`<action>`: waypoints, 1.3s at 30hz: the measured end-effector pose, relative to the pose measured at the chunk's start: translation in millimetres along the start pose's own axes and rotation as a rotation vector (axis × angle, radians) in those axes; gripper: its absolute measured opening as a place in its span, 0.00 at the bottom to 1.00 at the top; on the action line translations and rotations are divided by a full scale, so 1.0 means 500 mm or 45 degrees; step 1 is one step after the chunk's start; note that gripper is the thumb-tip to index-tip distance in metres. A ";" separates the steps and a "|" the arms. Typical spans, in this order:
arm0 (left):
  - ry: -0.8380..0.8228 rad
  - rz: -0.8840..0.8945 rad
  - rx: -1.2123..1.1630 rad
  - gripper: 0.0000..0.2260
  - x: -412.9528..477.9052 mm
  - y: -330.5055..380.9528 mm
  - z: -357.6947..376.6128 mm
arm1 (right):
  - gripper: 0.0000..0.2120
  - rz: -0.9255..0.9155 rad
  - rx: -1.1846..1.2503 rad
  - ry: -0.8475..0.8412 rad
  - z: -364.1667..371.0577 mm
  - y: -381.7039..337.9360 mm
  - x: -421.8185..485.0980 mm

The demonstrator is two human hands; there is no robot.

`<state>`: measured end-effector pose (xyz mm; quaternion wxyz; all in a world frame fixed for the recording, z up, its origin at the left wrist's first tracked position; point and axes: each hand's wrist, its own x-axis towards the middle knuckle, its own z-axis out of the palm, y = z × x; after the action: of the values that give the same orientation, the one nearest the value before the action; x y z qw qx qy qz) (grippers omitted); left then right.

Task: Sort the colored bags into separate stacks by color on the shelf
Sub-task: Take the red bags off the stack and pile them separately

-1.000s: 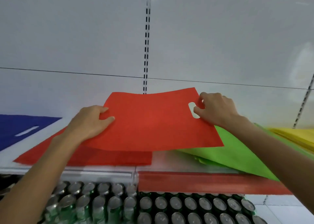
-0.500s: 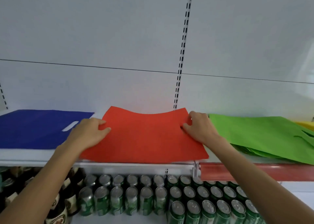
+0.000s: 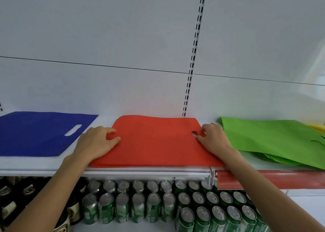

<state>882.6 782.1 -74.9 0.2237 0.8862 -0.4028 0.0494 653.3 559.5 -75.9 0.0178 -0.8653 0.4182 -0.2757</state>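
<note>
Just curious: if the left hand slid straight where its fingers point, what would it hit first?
The left hand meets only more flat red fabric bag beneath it; beyond, probably the right hand, depth unclear.

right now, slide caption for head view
Left hand and right hand rest on red bag between blue bag and green bags

Likely shop: shelving (image 3: pixel 26 163), stocked cans (image 3: pixel 153 205)

There are four piles of bags: one blue pile (image 3: pixel 38 135), one red pile (image 3: pixel 154 143), one green pile (image 3: pixel 272 138), one yellow pile (image 3: pixel 318 127) (only its corner shows). There are two hands, a left hand (image 3: pixel 95 142) and a right hand (image 3: pixel 213 140), and over twenty green cans (image 3: pixel 153 205).
</note>
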 end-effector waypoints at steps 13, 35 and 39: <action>-0.081 -0.019 0.228 0.25 0.006 0.050 -0.017 | 0.16 -0.046 0.124 -0.021 -0.065 0.006 0.040; 0.060 0.490 -0.321 0.16 -0.147 0.915 0.214 | 0.10 0.070 0.004 0.127 -0.449 0.830 -0.064; -0.066 0.521 -0.333 0.17 -0.147 1.056 0.252 | 0.13 0.104 -0.040 0.075 -0.494 0.956 -0.057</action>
<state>433.0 474.4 -18.8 0.3116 0.7505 -0.5825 0.0183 176.3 319.4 -4.8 0.0032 -0.8392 0.4577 -0.2935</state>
